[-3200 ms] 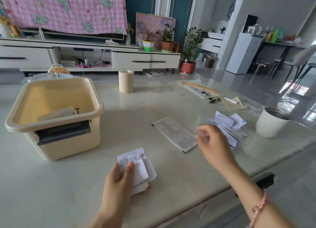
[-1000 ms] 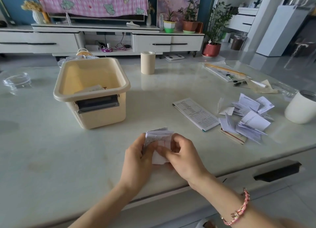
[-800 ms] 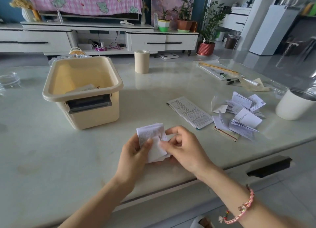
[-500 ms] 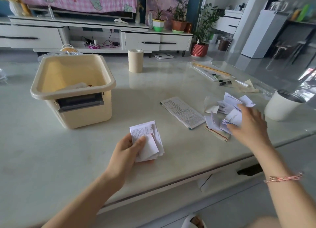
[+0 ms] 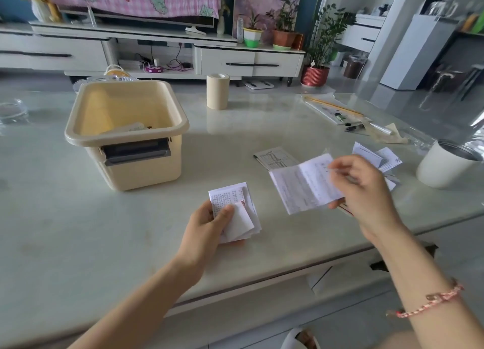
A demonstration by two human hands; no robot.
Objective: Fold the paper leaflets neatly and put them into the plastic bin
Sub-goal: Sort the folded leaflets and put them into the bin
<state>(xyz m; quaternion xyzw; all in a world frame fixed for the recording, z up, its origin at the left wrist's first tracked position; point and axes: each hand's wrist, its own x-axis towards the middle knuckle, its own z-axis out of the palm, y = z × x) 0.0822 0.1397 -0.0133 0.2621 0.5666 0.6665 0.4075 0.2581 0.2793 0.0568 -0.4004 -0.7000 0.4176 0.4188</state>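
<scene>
Plastic bin (image 5: 146, 170) stands left on the desk (image 5: 78, 231), mouth open upward, some paper inside. We hold a stack of folded leaflets (image 5: 230, 199) in the left hand (image 5: 207, 228), fingers (image 5: 225, 212) curled round it; this hand is nearer the bin, bare desk between. To its right the right hand (image 5: 366, 194) pinches a half-open leaflet (image 5: 298, 189) by its right edge, crease running away from us. Loose leaflets (image 5: 366, 155) lie behind it.

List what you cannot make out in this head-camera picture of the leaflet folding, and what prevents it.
Head view, cream plastic bin: contents mostly hidden by its near wall.
Print on the white unfolded leaflet in the right hand: too small, blurred.
Sheet count in the white folded stack the left hand grips: they overlap.
Loose white leaflet pile: partly behind the right hand.
</scene>
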